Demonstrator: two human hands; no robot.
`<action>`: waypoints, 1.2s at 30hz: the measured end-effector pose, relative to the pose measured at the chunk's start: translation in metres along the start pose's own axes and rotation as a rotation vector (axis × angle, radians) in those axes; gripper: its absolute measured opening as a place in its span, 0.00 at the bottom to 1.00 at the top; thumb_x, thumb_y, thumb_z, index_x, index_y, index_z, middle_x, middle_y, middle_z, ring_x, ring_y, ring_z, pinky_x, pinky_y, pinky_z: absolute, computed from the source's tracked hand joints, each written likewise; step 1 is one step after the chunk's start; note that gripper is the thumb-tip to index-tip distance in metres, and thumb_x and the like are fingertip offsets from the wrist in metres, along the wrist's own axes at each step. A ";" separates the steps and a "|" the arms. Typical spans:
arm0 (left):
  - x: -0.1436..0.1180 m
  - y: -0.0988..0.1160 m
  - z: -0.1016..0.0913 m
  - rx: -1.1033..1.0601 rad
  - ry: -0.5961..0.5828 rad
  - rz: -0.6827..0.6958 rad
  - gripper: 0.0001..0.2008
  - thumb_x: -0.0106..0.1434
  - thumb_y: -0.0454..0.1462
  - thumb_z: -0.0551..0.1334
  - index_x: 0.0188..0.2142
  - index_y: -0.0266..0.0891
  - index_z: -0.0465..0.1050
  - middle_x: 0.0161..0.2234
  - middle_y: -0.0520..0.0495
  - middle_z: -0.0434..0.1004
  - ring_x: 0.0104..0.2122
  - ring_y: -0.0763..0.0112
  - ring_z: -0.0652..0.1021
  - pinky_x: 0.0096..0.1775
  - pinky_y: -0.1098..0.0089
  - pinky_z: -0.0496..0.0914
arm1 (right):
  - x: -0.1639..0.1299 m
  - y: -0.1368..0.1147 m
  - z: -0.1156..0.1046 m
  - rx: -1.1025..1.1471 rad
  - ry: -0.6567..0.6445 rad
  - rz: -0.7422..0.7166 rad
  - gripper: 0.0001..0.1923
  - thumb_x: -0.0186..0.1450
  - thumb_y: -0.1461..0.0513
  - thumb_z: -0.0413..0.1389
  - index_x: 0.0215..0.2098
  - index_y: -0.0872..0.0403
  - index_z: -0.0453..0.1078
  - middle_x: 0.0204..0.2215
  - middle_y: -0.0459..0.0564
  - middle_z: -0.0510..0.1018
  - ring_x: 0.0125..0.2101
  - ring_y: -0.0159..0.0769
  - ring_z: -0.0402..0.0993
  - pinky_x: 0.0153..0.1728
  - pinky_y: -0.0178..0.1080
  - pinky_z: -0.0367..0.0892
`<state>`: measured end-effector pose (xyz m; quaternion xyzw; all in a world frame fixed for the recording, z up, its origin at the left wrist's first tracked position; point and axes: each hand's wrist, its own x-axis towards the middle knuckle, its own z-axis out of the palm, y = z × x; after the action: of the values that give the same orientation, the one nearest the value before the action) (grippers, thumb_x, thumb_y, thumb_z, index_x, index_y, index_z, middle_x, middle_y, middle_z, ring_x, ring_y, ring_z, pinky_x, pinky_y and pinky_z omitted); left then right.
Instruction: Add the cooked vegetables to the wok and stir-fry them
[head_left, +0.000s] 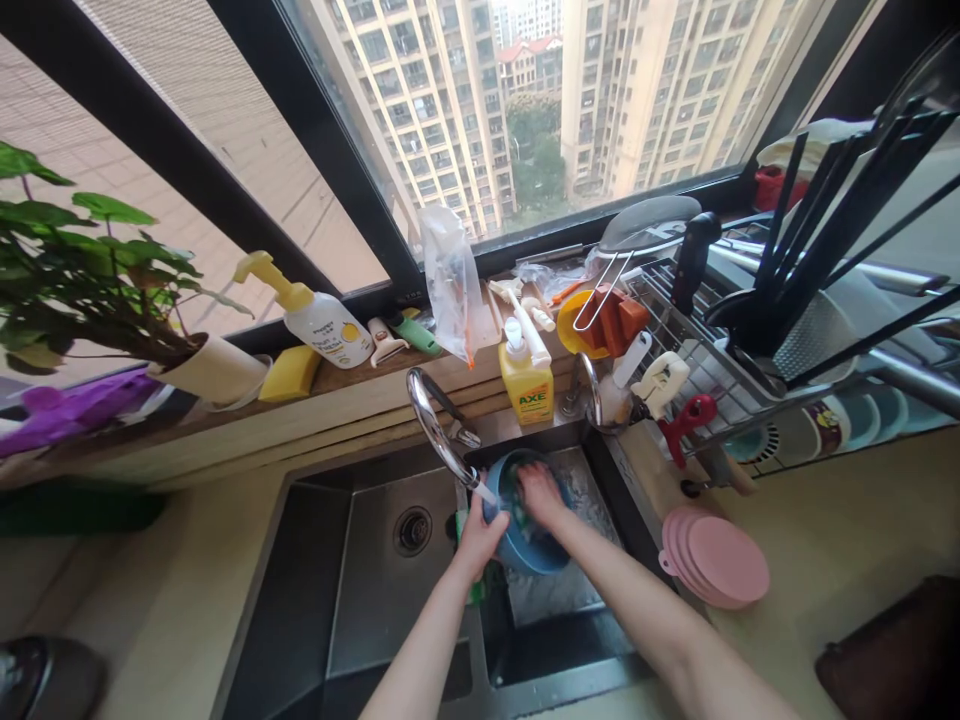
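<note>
Both forearms reach over the sink. Her left hand grips the blue bowl's rim under the running tap; the right hand rubs inside, fingers loosely curled. Washing looks midway: rinsing remains, pink plates wait alongside.

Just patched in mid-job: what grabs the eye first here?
Centre frame, both hands work a blue bowl under the faucet: left hand on its rim, right hand inside it. Behind stands a yellow soap bottle; pink plates sit stacked on the counter to the right.
</note>
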<state>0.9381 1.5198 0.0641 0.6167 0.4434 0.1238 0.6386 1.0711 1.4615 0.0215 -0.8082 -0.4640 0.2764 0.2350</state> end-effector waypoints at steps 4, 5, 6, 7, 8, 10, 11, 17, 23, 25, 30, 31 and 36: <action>0.004 -0.006 -0.001 0.145 0.051 0.065 0.41 0.49 0.35 0.63 0.62 0.42 0.50 0.47 0.46 0.74 0.43 0.65 0.75 0.46 0.67 0.68 | -0.021 0.033 0.006 0.009 -0.033 0.061 0.07 0.55 0.69 0.54 0.29 0.58 0.74 0.36 0.59 0.77 0.44 0.46 0.69 0.44 0.42 0.60; 0.004 -0.008 -0.001 0.168 0.044 0.057 0.41 0.49 0.34 0.63 0.62 0.42 0.50 0.45 0.47 0.76 0.41 0.66 0.76 0.45 0.68 0.69 | -0.029 0.040 0.006 0.025 -0.027 0.073 0.05 0.54 0.68 0.55 0.26 0.57 0.73 0.32 0.56 0.78 0.40 0.44 0.71 0.41 0.40 0.61; 0.005 -0.010 0.000 0.183 0.028 0.046 0.41 0.49 0.34 0.63 0.62 0.42 0.50 0.43 0.48 0.76 0.38 0.67 0.77 0.44 0.68 0.69 | -0.036 0.046 0.004 0.044 -0.006 0.089 0.04 0.54 0.66 0.55 0.25 0.57 0.72 0.30 0.54 0.77 0.36 0.41 0.71 0.37 0.38 0.62; 0.004 -0.012 0.000 0.191 0.004 0.043 0.40 0.49 0.34 0.63 0.62 0.41 0.50 0.42 0.48 0.77 0.37 0.67 0.77 0.43 0.68 0.70 | -0.043 0.050 0.001 0.065 0.027 0.108 0.05 0.56 0.64 0.54 0.25 0.57 0.72 0.28 0.52 0.77 0.32 0.39 0.71 0.34 0.37 0.63; 0.003 -0.014 0.001 0.194 -0.020 0.049 0.40 0.49 0.33 0.62 0.61 0.41 0.51 0.41 0.48 0.77 0.36 0.68 0.77 0.42 0.68 0.70 | -0.049 0.053 -0.004 0.087 0.070 0.127 0.08 0.58 0.63 0.52 0.26 0.57 0.72 0.26 0.50 0.76 0.30 0.38 0.71 0.32 0.36 0.63; 0.001 -0.017 0.003 0.208 -0.060 0.082 0.39 0.49 0.32 0.61 0.61 0.40 0.52 0.41 0.48 0.77 0.35 0.69 0.77 0.42 0.70 0.70 | -0.061 0.051 -0.018 0.131 0.166 0.138 0.13 0.62 0.60 0.47 0.30 0.56 0.71 0.29 0.50 0.76 0.31 0.38 0.72 0.32 0.36 0.65; -0.001 -0.017 0.003 0.222 -0.070 0.098 0.39 0.49 0.32 0.61 0.61 0.40 0.52 0.41 0.48 0.78 0.35 0.69 0.77 0.42 0.70 0.70 | -0.066 0.047 -0.026 0.166 0.228 0.109 0.13 0.63 0.58 0.47 0.31 0.56 0.71 0.32 0.51 0.76 0.34 0.38 0.72 0.34 0.37 0.66; -0.004 -0.012 0.001 0.440 -0.085 0.153 0.36 0.49 0.35 0.63 0.59 0.41 0.57 0.44 0.45 0.77 0.39 0.62 0.77 0.44 0.66 0.69 | -0.083 -0.009 -0.060 0.188 0.310 -0.389 0.06 0.61 0.58 0.55 0.32 0.53 0.70 0.53 0.56 0.68 0.52 0.46 0.64 0.51 0.47 0.61; -0.007 0.000 -0.002 0.521 -0.070 0.249 0.27 0.49 0.33 0.60 0.51 0.38 0.67 0.50 0.39 0.74 0.50 0.55 0.72 0.51 0.60 0.64 | -0.052 -0.027 -0.064 0.192 -0.080 -0.693 0.33 0.54 0.68 0.53 0.59 0.53 0.58 0.58 0.55 0.65 0.60 0.46 0.55 0.61 0.55 0.44; -0.008 0.004 -0.002 0.527 -0.047 0.244 0.25 0.48 0.32 0.59 0.48 0.37 0.69 0.44 0.41 0.77 0.44 0.56 0.75 0.47 0.61 0.67 | -0.036 -0.016 -0.062 0.223 -0.213 -0.681 0.40 0.49 0.70 0.54 0.61 0.52 0.57 0.61 0.56 0.62 0.61 0.48 0.52 0.61 0.56 0.42; -0.011 0.009 -0.005 0.428 -0.050 0.157 0.29 0.48 0.33 0.57 0.53 0.42 0.67 0.36 0.48 0.78 0.30 0.65 0.75 0.39 0.65 0.69 | -0.006 0.037 -0.037 0.784 -0.165 -0.228 0.42 0.38 0.75 0.55 0.53 0.53 0.68 0.61 0.56 0.62 0.63 0.47 0.49 0.62 0.48 0.42; -0.011 0.008 -0.006 0.361 -0.048 0.159 0.30 0.49 0.34 0.57 0.54 0.41 0.66 0.38 0.48 0.78 0.33 0.64 0.76 0.41 0.65 0.69 | -0.005 0.048 -0.028 0.936 -0.123 -0.098 0.41 0.37 0.75 0.56 0.51 0.53 0.69 0.59 0.54 0.64 0.62 0.46 0.52 0.62 0.47 0.43; 0.000 -0.014 -0.007 0.076 0.183 0.169 0.31 0.51 0.42 0.58 0.55 0.37 0.63 0.50 0.41 0.72 0.50 0.57 0.73 0.51 0.61 0.66 | -0.034 0.071 0.028 1.261 -0.018 0.299 0.30 0.41 0.64 0.62 0.44 0.54 0.68 0.41 0.53 0.79 0.44 0.49 0.74 0.48 0.53 0.66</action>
<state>0.9279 1.5216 0.0528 0.6618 0.4507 0.2160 0.5588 1.0828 1.4027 -0.0366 -0.5686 -0.0971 0.5323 0.6196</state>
